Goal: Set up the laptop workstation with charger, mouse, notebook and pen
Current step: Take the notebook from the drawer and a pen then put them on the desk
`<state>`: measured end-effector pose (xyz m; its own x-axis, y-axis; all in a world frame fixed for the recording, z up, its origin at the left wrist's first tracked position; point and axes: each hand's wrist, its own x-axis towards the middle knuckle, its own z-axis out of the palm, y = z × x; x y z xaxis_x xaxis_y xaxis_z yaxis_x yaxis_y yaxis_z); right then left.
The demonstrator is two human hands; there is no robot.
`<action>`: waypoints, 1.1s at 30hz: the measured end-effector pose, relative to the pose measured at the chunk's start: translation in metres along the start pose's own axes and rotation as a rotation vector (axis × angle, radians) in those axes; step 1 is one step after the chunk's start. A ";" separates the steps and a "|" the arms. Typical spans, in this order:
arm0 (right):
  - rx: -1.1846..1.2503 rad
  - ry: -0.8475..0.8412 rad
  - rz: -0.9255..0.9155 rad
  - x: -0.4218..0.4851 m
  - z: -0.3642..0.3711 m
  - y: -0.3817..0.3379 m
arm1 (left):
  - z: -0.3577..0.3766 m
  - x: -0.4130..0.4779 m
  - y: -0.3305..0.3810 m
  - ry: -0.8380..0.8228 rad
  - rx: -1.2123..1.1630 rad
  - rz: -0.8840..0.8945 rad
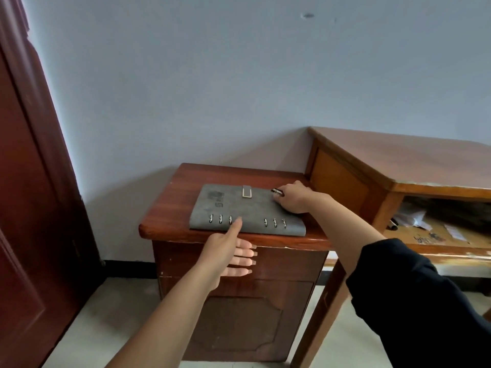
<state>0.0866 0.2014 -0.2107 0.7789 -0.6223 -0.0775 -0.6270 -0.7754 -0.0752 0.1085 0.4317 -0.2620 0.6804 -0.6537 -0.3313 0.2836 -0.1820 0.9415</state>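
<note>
A grey ring-bound notebook [244,208] with a clasp lies closed on a small dark wooden cabinet [170,227]. My right hand [295,197] rests on the notebook's far right corner, its fingers curled round a dark pen [277,192]. My left hand [231,251] is at the cabinet's front edge with straight fingers. Its thumb touches the notebook's near edge by the rings, and the other fingers lie below the cabinet top. No laptop, charger or mouse is in view.
A larger light wooden desk [398,160] stands to the right against the wall, with papers on an open shelf [430,229] under its top. A dark red door [32,208] fills the left side. The floor is pale tile.
</note>
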 end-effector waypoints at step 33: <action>0.455 0.098 0.464 -0.193 -0.173 0.030 | 0.022 -0.133 0.166 -0.044 -0.214 -0.281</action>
<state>-0.0803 0.2804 -0.0261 0.4105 -0.9047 -0.1141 -0.8244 -0.3147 -0.4705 0.0503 0.4728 -0.0599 0.5271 -0.6316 -0.5685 0.5943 -0.2042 0.7779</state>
